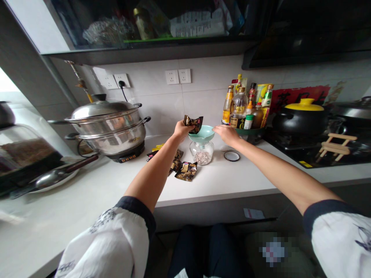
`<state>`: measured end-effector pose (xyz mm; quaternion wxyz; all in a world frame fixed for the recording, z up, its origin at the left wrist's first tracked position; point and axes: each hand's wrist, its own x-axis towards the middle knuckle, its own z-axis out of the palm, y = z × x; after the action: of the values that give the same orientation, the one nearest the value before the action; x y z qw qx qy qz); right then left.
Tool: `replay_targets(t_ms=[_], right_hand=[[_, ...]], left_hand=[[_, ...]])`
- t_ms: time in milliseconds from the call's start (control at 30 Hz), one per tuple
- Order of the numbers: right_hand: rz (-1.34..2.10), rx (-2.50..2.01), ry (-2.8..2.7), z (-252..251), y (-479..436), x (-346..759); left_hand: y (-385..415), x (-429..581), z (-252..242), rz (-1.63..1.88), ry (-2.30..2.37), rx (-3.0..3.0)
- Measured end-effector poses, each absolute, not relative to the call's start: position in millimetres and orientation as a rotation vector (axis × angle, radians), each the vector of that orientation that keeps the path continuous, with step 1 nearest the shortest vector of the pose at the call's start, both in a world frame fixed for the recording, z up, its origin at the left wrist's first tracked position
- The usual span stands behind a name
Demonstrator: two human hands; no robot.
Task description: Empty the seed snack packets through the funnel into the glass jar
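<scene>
My left hand [181, 130] is closed on a dark, crinkled packet [194, 123], tilted over a pale green funnel [203, 135]. The funnel sits in the mouth of a clear glass jar [194, 148] partly filled with small pale, speckled pieces [202, 157]. Just right of the funnel's rim is my right hand [227, 135], its fingers pinched together; whatever may be between them is too small to make out. A round lid or ring [231, 155] lies to the right of the jar. In front and left lie more dark packets [187, 171], partly hidden by my left forearm.
A steel steamer pot [111, 123] stands on an electric base at left, near a pan [52, 179]. Bottles and sauces [240, 102] crowd a green tray at right. Beyond are a black pot with yellow lid [303, 121] and a small wooden stool [336, 146] on the stove.
</scene>
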<state>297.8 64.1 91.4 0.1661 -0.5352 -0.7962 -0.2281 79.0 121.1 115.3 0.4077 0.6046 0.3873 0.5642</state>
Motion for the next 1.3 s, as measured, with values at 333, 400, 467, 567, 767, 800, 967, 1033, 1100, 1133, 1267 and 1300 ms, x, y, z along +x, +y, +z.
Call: replay_targets(t_ms=[333, 400, 467, 567, 767, 800, 967, 1033, 1100, 1133, 1267, 1300], right_hand=[[-0.636, -1.514, -2.263, 92.6, 64.2, 297.8], [-0.637, -1.509, -2.263, 93.1, 63.9, 297.7], [-0.636, -1.512, -2.261, 93.5, 63.7, 297.4], [-0.626, -1.517, -2.254, 93.1, 64.2, 297.4], [-0.578, -1.531, -2.231, 88.8, 68.1, 298.4], [-0.565, -1.535, -2.225, 88.3, 68.7, 298.4], [-0.551, -1.526, -2.223, 89.0, 67.7, 297.9], [-0.568, -1.513, -2.239, 90.2, 66.4, 297.6], [-0.582, -1.512, -2.249, 90.9, 65.6, 297.4], [-0.584, -1.515, -2.251, 91.0, 65.5, 297.4], [-0.580, -1.531, -2.240, 90.0, 66.6, 297.6], [-0.582, -1.534, -2.239, 89.7, 66.9, 297.7]], left_hand=[[122.6, 79.1, 111.0, 1.489, 1.066, 1.533], [122.7, 79.1, 110.7, 1.486, 1.106, 1.559], [122.5, 79.1, 111.1, 1.462, 1.099, 1.571], [121.9, 78.9, 112.6, 1.443, 1.054, 1.547], [122.0, 77.9, 112.5, 1.445, 0.960, 1.492], [122.3, 77.9, 111.9, 1.446, 0.950, 1.490], [121.9, 79.1, 110.3, 1.455, 0.966, 1.530], [120.2, 79.7, 111.1, 1.459, 0.967, 1.544], [118.7, 80.0, 112.5, 1.464, 0.966, 1.540], [118.2, 79.9, 113.1, 1.465, 0.969, 1.532], [118.1, 78.9, 114.7, 1.455, 0.962, 1.477], [118.1, 78.6, 115.0, 1.447, 0.950, 1.468]])
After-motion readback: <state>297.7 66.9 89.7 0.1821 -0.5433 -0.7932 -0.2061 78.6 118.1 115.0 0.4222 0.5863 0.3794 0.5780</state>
